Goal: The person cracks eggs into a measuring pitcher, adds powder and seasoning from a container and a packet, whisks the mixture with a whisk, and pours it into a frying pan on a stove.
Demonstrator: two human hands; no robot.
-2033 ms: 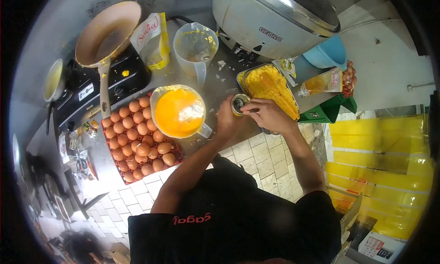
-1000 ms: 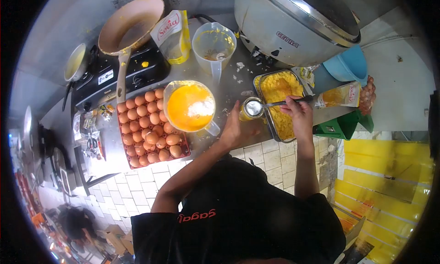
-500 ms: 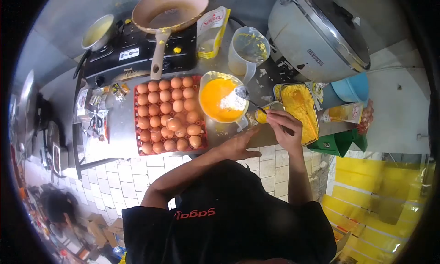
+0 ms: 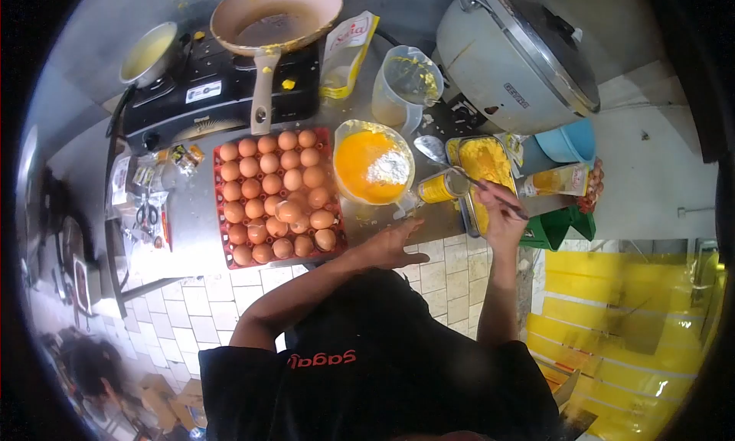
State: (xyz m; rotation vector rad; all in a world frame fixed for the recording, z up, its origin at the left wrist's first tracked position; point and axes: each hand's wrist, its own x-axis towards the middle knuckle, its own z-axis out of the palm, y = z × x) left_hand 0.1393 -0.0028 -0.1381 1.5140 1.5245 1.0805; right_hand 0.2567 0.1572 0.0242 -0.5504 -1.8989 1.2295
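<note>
My right hand (image 4: pixel 501 211) grips the dark handle of a spoon (image 4: pixel 431 148), whose bowl is above the counter between the pitcher of egg and the metal tray. Below that pitcher, my left hand (image 4: pixel 394 244) is empty with its fingers apart, near the counter's front edge. The pitcher (image 4: pixel 408 197) holds orange egg liquid (image 4: pixel 360 161) with a heap of white powder (image 4: pixel 389 168) on it. Beside it a yellow can (image 4: pixel 438 188) leans, tilted, by the tray (image 4: pixel 473 223) of yellow crumbly food (image 4: pixel 484 156).
Left of the pitcher lies a red tray of eggs (image 4: pixel 260 163). A pan (image 4: pixel 268 20) rests on the black stove (image 4: pixel 176 104). Behind are a pouch (image 4: pixel 348 50), another pitcher (image 4: pixel 394 93) and a large cooker (image 4: pixel 490 66). A blue bowl (image 4: pixel 570 142) and green container (image 4: pixel 555 228) are at right.
The spoon has moved from over the egg pitcher rightward, and its bowl no longer covers the powder. My left hand earlier held the can, then let go of it.
</note>
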